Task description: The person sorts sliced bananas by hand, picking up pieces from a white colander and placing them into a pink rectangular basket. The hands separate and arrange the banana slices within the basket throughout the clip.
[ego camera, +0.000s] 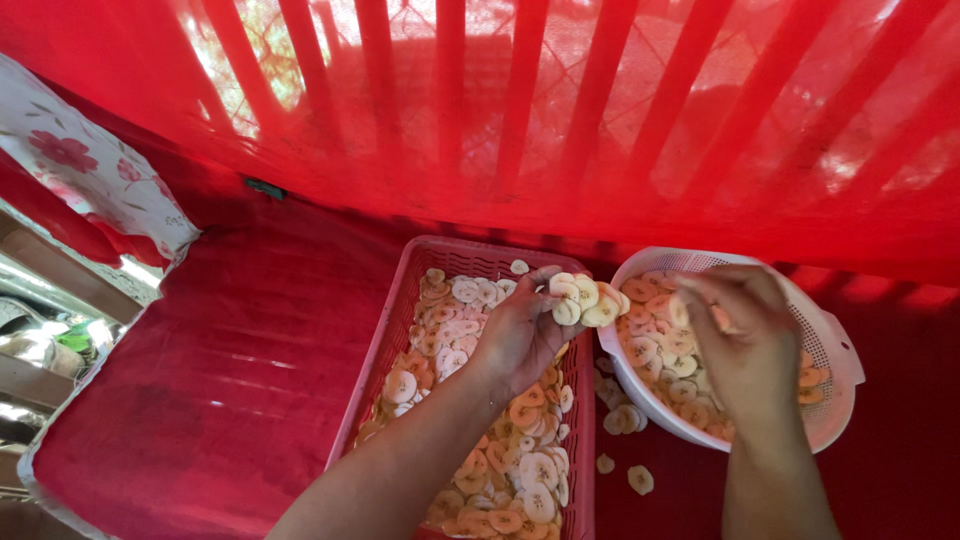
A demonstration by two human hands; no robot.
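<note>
Red cloth covers the whole surface, with red netting hanging at twelve o'clock. On it a pink tray at six o'clock is spread with pale slices. At three o'clock of it sits a white colander, also holding slices. The left hand grasps a fanned stack of slices between tray and colander. The right hand, over the colander, pinches one slice. Loose slices lie on the cloth between them.
</note>
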